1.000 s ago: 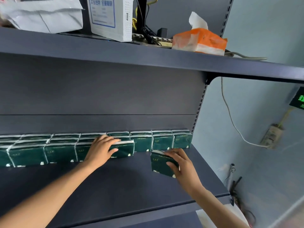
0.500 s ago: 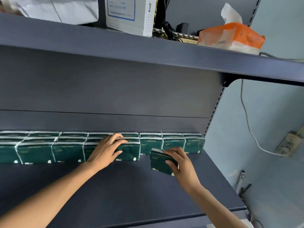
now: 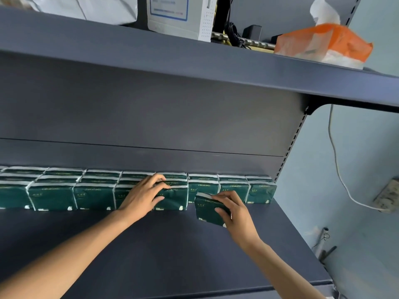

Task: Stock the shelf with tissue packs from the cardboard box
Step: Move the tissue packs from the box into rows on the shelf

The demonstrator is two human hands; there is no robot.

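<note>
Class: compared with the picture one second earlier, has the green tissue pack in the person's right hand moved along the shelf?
Cannot tell. The camera shifted; the held pack in the right hand sits in front of the rear row, right of the left hand's front pack, as before.

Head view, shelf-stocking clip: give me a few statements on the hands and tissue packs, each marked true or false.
1. The right hand grips a green tissue pack. True.
2. The left hand hangs free of the packs. False: it rests on the front pack of the row.
3. The held pack already sits flush in the row. False: it is tilted, in front of the row.
4. An orange tissue pack lies on the upper shelf. True.
</note>
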